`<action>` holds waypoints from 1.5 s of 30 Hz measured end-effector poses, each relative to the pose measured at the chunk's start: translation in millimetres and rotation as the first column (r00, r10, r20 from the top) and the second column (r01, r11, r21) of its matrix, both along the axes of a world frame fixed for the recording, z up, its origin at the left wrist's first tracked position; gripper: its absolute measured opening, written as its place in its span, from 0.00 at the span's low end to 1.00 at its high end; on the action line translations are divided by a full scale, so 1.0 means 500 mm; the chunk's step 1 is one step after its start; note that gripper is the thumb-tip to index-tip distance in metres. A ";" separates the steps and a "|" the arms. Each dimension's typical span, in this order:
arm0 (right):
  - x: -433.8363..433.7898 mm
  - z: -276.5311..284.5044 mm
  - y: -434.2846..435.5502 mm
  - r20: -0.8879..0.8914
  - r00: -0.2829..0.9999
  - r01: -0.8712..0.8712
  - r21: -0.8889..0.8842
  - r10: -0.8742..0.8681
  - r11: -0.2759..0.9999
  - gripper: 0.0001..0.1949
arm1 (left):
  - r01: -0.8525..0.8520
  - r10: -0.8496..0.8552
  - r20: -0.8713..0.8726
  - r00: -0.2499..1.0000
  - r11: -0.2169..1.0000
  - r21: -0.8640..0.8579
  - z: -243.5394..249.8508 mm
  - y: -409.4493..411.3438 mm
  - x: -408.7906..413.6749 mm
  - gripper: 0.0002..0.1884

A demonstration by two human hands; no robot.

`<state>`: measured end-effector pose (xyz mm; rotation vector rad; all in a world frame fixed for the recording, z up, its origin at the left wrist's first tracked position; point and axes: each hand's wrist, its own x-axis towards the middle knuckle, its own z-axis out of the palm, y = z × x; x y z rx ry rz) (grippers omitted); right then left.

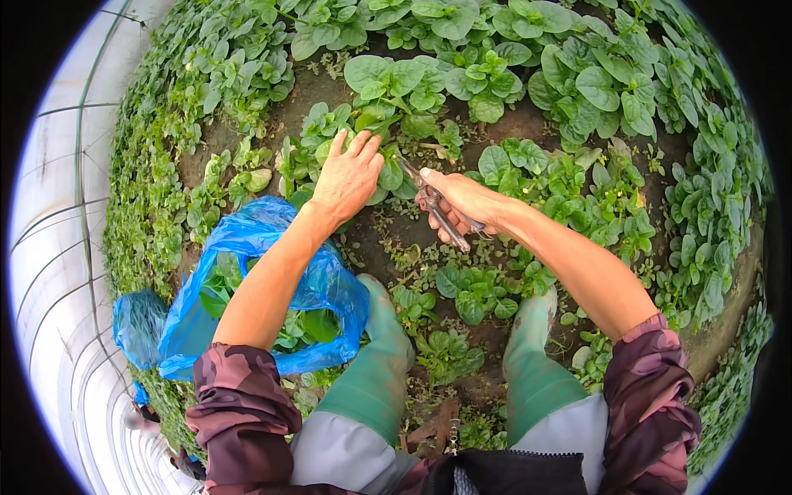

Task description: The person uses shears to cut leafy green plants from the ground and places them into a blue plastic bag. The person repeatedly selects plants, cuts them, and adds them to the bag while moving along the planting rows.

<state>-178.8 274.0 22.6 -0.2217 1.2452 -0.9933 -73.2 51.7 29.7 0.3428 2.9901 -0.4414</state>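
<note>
My left hand (pixel 349 173) reaches into a leafy green plant (pixel 391 83), its fingers among the leaves; whether they grip a stem is hidden. In my right hand (pixel 455 198) is a pair of metal pruning shears (pixel 442 216), with the blades pointing up and left, close to the leaves beside my left hand. A blue plastic bag (pixel 337 278) stands by my left leg, its mouth spread wide, partly covered by my left forearm. Picked green leaves (pixel 318 325) lie inside it.
Green rubber boots (pixel 371 371) are on my legs, with low plants (pixel 476 291) between them. Dense leafy rows surround me. Another blue bag (pixel 139 328) sits at the left. Farther off, partly visible people (pixel 145 417) are near the greenhouse wall (pixel 59 247).
</note>
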 end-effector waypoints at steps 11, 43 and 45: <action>-0.018 -0.030 -0.058 -0.010 0.999 -0.043 0.017 0.044 0.999 0.32 | 0.003 0.003 0.047 0.999 0.992 -0.128 0.007 0.000 -0.031 0.31; -0.122 -0.037 -0.093 -0.176 0.983 -0.043 0.034 0.048 0.998 0.34 | -0.197 0.250 0.298 0.921 0.961 -0.196 0.045 0.000 -0.195 0.32; -0.121 -0.047 -0.104 -0.171 0.985 0.000 0.028 0.005 1.000 0.33 | -0.242 0.311 0.406 0.860 0.947 -0.212 0.049 0.004 -0.211 0.34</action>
